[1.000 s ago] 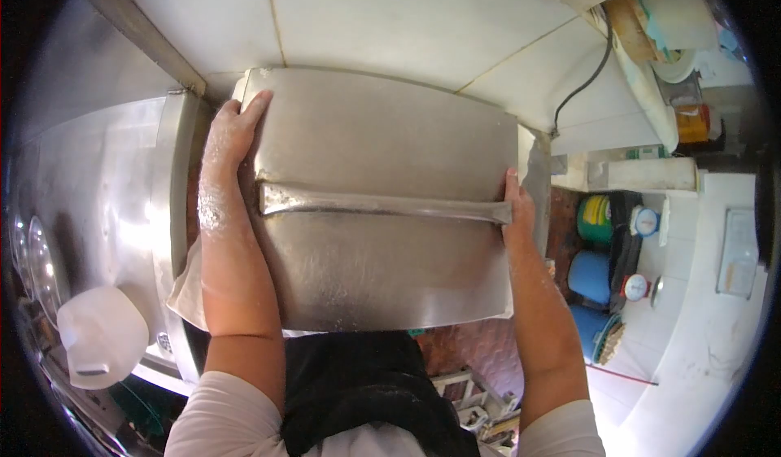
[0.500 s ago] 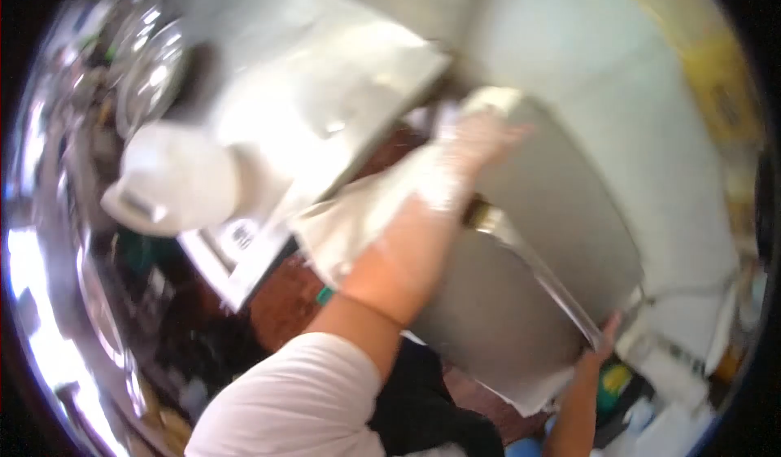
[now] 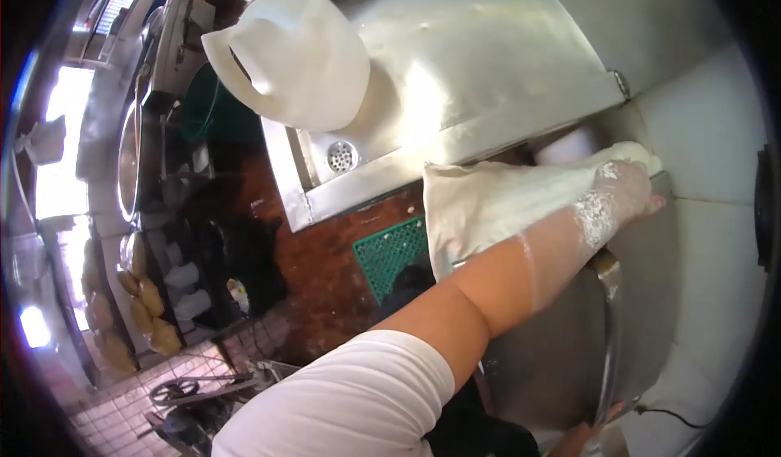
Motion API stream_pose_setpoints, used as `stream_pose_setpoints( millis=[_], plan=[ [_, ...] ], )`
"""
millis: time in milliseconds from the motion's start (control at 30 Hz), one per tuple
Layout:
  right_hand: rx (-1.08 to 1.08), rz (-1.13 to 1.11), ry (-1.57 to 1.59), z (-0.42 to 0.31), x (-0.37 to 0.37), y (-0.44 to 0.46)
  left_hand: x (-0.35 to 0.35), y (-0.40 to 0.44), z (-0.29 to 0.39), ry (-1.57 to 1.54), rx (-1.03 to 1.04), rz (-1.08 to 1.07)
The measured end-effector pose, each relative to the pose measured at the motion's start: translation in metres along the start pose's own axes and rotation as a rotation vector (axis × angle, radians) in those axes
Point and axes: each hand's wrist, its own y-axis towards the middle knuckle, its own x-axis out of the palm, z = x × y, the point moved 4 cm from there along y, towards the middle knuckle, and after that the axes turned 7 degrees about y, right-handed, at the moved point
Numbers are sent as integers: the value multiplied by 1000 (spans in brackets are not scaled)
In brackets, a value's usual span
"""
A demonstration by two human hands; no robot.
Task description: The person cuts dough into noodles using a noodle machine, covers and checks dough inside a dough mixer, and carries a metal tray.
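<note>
My left hand (image 3: pixel 626 190), floury at the wrist, is closed over the far right end of a wide pale sheet of dough (image 3: pixel 508 201). Its fingers are partly hidden. The dough lies along the top of a grey metal panel (image 3: pixel 561 339), and its left end hangs down in a loose flap. Below my left forearm, a metal bar (image 3: pixel 610 343) runs down the panel. At the bottom edge, my right hand (image 3: pixel 582 439) is beside the lower end of that bar, mostly cut off, so its grip does not show.
Behind the dough stands a steel counter (image 3: pixel 496 58) with a drain (image 3: pixel 342 157) in its corner. A white plastic jug (image 3: pixel 313 58) is on it. A green crate (image 3: pixel 393 253) is on the red floor. A tiled wall (image 3: pixel 704 164) closes off the right side.
The view has swung left, so the counter, jug and dough appear further right. My left hand stays at the dough's far end. My right hand has slipped mostly out of frame.
</note>
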Motion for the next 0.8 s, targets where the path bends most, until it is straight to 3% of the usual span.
stream_pose_setpoints(
  millis=[167, 367, 500, 800],
  plan=[
    [29, 4, 47, -14, 6, -3, -3, -6, -1, -13, 53, 20],
    [101, 7, 63, -34, 33, -21, 3, 2, 1, -45, -48, -18],
    [126, 5, 72, -45, 51, -29, 3, 2, 2, 29, 33, 62],
    [164, -5, 90, -55, 68, -38, -2, -1, 4, 49, 48, 11]
  ],
)
